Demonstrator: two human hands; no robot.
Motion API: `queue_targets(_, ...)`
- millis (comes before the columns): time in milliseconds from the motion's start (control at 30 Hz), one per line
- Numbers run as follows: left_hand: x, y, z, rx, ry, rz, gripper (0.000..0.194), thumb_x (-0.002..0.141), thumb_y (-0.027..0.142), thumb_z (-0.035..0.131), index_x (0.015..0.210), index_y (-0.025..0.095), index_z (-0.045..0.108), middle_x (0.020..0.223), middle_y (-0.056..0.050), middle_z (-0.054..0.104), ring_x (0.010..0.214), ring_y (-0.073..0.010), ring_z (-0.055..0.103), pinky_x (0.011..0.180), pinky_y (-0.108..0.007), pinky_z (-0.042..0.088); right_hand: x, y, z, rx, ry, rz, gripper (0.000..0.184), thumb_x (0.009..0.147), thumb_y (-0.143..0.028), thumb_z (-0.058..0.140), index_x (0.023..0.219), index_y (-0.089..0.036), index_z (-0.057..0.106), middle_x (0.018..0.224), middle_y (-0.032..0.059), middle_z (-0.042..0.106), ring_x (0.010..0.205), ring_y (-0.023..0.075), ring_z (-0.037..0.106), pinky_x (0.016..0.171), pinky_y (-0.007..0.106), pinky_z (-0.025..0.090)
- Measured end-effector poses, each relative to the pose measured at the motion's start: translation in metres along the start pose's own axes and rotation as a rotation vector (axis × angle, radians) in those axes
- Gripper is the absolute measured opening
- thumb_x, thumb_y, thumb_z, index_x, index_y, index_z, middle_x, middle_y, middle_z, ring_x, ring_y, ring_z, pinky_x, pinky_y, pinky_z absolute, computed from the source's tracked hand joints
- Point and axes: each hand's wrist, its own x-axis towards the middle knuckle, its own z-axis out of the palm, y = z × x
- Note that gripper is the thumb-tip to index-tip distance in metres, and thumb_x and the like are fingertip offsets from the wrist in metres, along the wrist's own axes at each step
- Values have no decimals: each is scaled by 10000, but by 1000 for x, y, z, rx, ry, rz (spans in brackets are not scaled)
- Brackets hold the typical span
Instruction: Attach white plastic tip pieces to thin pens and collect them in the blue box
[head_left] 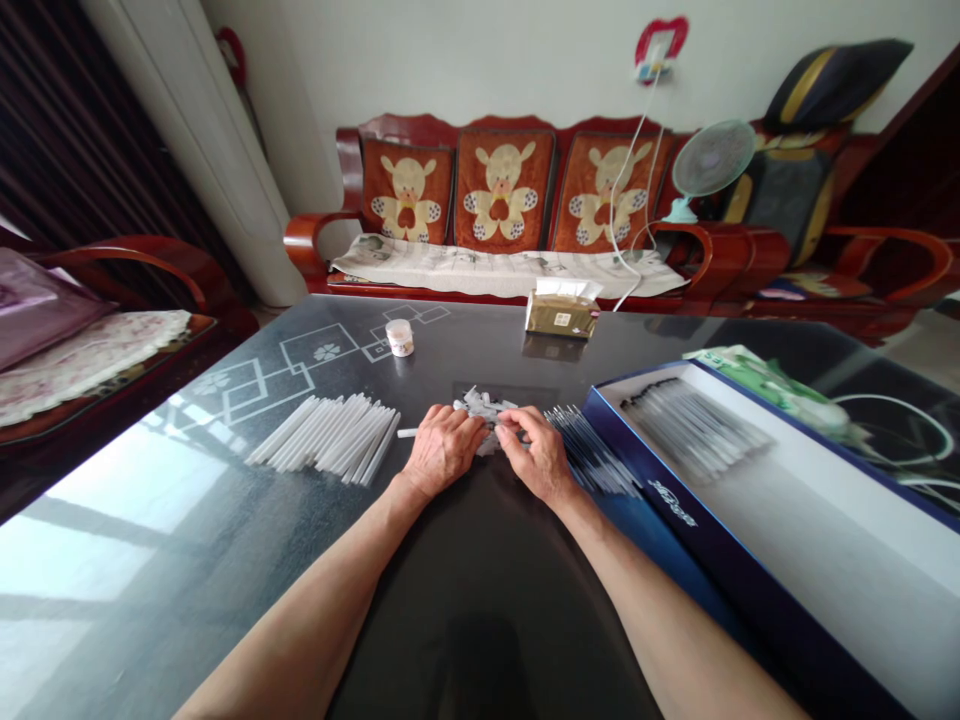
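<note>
white tubes point(330, 437) lie loose in a broad heap left of centre, on the dark glossy table point(465, 355) that spans the frame. at right, a long blue box point(720, 550) with a white interior holds a row of slender dark-ended sticks point(694, 430) in its upper left part, most of its floor bare. if those sticks are finished pieces, the work looks partway along: a fair batch is put by, while the whole heap of tubes and a sheaf of thin dark rods point(596, 455), lying between the right hand and the box, look left to do.

the two hands meet at centre. the left hand point(446, 447) is curled closed over a single white tube point(407, 433), whose end pokes out on its left side. the right hand point(536, 455) has thumb and fingertips drawn close; whether something is pinched there i cannot tell. just beyond the fingers sits a scatter of small pale pieces point(480, 403), apparently not used up.

as for writing, the box's side carries a silvery script logo point(673, 504), too slanted to read. a gold tissue box point(559, 318) at upper centre shows a pale square emblem, its marks illegible.
</note>
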Motion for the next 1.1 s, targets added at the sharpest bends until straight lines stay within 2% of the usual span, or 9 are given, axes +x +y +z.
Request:
queue_targets(133, 0, 0, -1, 1, -4, 6, 342, 986, 375, 378, 893, 200, 657, 728, -26, 605, 706, -170, 511, 740, -330, 345, 1, 3, 1, -50, -23, -65, 210, 913, -292, 493, 827, -206, 663, 842, 68, 672, 823, 191, 635, 790, 315, 494)
queue_targets(300, 0, 0, 0, 8, -27, -3, 362, 991, 383, 364, 887, 199, 658, 738, -25, 608, 715, -171, 513, 745, -332, 340, 0, 7, 4, 19, -30, -87, 105, 861, -228, 552, 906, -207, 645, 914, 54, 662, 855, 179, 636, 784, 303, 512)
queue_targets(433, 0, 0, 0, 5, -29, -2, 349, 990, 376, 367, 903, 199, 654, 744, -25, 610, 712, -170, 511, 740, -328, 340, -1, 4, 2, -10, 8, -75, 197, 824, -243, 599, 1013, -191, 621, 999, 76, 649, 880, 190, 636, 789, 317, 517)
queue_targets(533, 0, 0, 0, 5, -29, 5, 342, 988, 376, 372, 907, 198, 652, 749, -28, 613, 718, -170, 514, 745, -326, 342, 0, 4, 2, -70, 25, -82, 144, 879, -287, 547, 910, -186, 645, 913, 75, 658, 857, 197, 636, 798, 328, 505)
queue_targets(633, 0, 0, 0, 4, -38, 8, 343, 989, 375, 369, 908, 198, 651, 752, -32, 616, 719, -168, 517, 751, -326, 341, 2, 7, 3, -76, 8, -106, 186, 906, -283, 515, 815, -193, 650, 835, 63, 660, 821, 188, 633, 785, 317, 502)
queue_targets(800, -1, -1, 1, 2, -32, 2, 358, 991, 380, 362, 898, 195, 654, 739, -30, 613, 713, -168, 517, 750, -327, 343, 1, 8, 4, -3, 3, -146, 84, 860, -220, 556, 881, -203, 636, 890, 56, 650, 865, 183, 631, 812, 320, 512)
queue_targets(967, 0, -1, 1, 0, -14, 6, 349, 990, 374, 367, 902, 196, 654, 737, -27, 610, 708, -169, 513, 743, -327, 345, -1, 3, 1, -43, 13, -115, 223, 830, -272, 607, 1039, -193, 618, 1024, 89, 645, 924, 204, 629, 828, 341, 517)
queue_targets(1033, 0, -1, 1, 0, -17, 5, 350, 989, 376, 368, 897, 196, 654, 737, -29, 610, 709, -169, 513, 744, -327, 346, 0, 3, 1, -91, 20, -101, 168, 876, -301, 557, 973, -193, 641, 980, 88, 657, 914, 206, 631, 831, 345, 507)
queue_targets(1100, 0, 0, 1, -1, -22, 9, 348, 988, 379, 370, 903, 196, 653, 741, -30, 612, 715, -170, 515, 750, -327, 347, 0, 6, 2, -126, 10, -105, 203, 918, -307, 496, 861, -197, 657, 887, 76, 667, 866, 200, 634, 812, 340, 501)
